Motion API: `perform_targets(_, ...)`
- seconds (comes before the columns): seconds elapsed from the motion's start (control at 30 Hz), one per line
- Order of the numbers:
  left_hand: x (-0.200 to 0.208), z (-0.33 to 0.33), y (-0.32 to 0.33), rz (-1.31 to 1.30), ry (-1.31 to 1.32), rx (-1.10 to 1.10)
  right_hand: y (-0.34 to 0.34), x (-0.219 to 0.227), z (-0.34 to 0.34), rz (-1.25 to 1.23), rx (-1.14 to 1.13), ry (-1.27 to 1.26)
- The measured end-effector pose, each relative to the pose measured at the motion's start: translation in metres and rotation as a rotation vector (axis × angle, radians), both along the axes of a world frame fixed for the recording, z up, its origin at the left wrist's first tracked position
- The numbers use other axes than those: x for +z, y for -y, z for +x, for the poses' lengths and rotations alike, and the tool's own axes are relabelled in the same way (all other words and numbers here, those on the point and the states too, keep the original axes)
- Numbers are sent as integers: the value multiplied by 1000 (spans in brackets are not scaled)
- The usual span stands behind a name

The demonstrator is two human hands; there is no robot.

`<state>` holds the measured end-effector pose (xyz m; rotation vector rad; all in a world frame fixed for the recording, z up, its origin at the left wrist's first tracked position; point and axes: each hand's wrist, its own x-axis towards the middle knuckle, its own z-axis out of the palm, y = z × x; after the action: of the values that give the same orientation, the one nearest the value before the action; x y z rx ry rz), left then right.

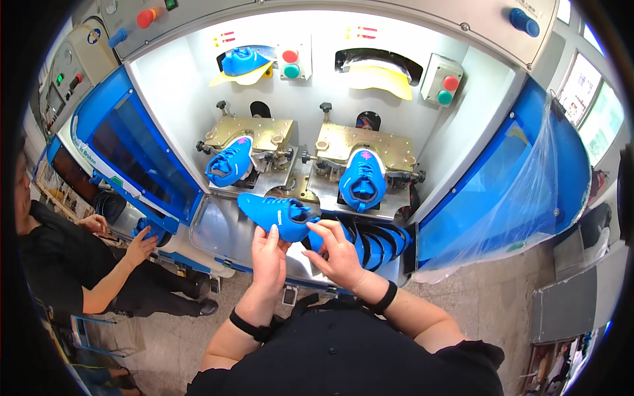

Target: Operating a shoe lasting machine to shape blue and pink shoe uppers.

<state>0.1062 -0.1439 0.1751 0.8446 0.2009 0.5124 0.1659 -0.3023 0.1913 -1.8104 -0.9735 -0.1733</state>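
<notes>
A blue sneaker lies tilted in my left hand, toe to the left, above the metal ledge. My left thumb presses its side and the fingers go underneath. My right hand is at the heel, its index fingertip by the dark collar and its thumb apart from it. Beyond stand two more blue sneakers, the left one and the right one, with their toes under brass-coloured fixture plates. Several blue shoe pieces with black edges lie in a row beside my right hand.
The machine's white cabinet surrounds the fixtures, with button boxes on its back wall. A blue sneaker sits in an upper slot. Blue doors flank the cabinet; plastic film hangs on the right door. A co-worker handles a blue shoe at left.
</notes>
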Motion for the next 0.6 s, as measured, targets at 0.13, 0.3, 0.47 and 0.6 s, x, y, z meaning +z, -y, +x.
perform_targets(0.13,51,4,15,-60,90,-117,-6,26,11,341,-75,-2)
perform_targets(0.3,72,1,15,-94,249,-238,1,71,20,405,65,74)
perform_targets(0.47,62,-6,-2,115,113,-300,13,130,83,299,-326,451)
perform_targets(0.6,44,-20,-10,64,19,-324,17,178,176,143,-531,481)
